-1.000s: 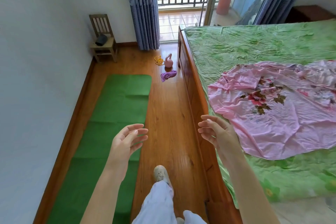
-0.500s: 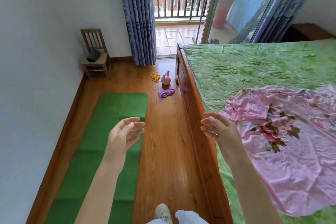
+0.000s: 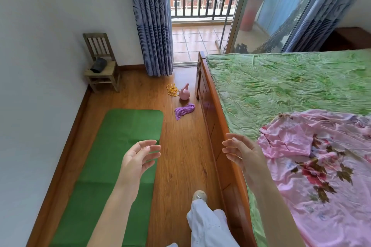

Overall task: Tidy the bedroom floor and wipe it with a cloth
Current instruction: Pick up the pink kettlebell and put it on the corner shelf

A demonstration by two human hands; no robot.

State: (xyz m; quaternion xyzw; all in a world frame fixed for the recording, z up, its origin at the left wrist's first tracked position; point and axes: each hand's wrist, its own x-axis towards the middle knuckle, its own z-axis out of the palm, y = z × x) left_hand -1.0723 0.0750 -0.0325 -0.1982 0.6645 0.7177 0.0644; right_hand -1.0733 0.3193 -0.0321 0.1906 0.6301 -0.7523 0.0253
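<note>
Fingers loosely spread and holding nothing, the left hand (image 3: 138, 158) hangs over the green mat (image 3: 112, 166) and the right hand (image 3: 242, 151) over the wooden bed frame (image 3: 214, 132). Ahead, a crumpled purple cloth (image 3: 183, 110) lies on the wood floor (image 3: 180, 156), near a pink kettlebell (image 3: 184, 93) and coiled yellow cord (image 3: 172, 89); no writing is legible.

text: none legible — no labels, brands, numbers or signs
bed sheet (image 3: 281, 86): leaf print only
pink cloth (image 3: 321, 166): floral print — no lettering
curtain (image 3: 152, 26): pattern only
</note>
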